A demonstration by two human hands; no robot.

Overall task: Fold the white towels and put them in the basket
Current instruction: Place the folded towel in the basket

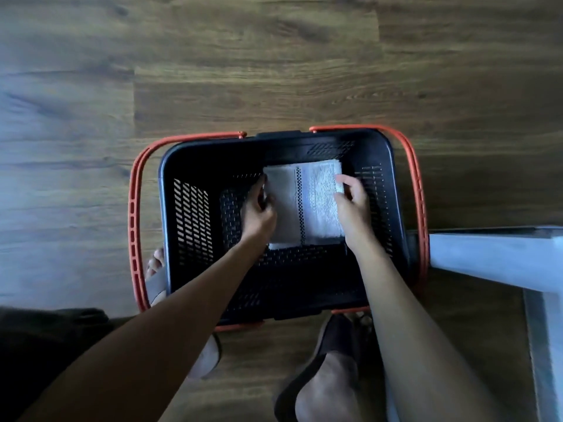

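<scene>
Standing over a wooden floor [274, 71], a person is looking straight down past both bare forearms. Nearest, the right foot [329, 379] is sitting in a dark slipper just on the near side of the basket. The left foot [157, 266], in a pale sandal, is showing its toes beside the basket's near left corner. A dark shape [45, 345], too dim to identify, is filling the near left corner of the view.

Farther on, a black basket [192, 220] with slotted walls is resting on the floor, its two orange handles [132, 220] lying folded down outside the left and right rims. On the right, a pale surface [493, 257] is reaching in from the edge of the view, its corner just beside the basket's right handle.

Both arms are reaching down into the basket. Inside, a folded white towel [316, 205] with a dark patterned stripe running near to far is being held flat toward the far right part of the basket. The left hand [259, 214] is gripping the towel's left edge, its fingers [261, 190] curling round that edge. The right hand [353, 205] is holding the towel's right edge near the far corner, its fingers [342, 179] bending onto the cloth in a pinch. Whether the towel is resting on the basket's bottom or hanging just above it, I cannot tell.
</scene>
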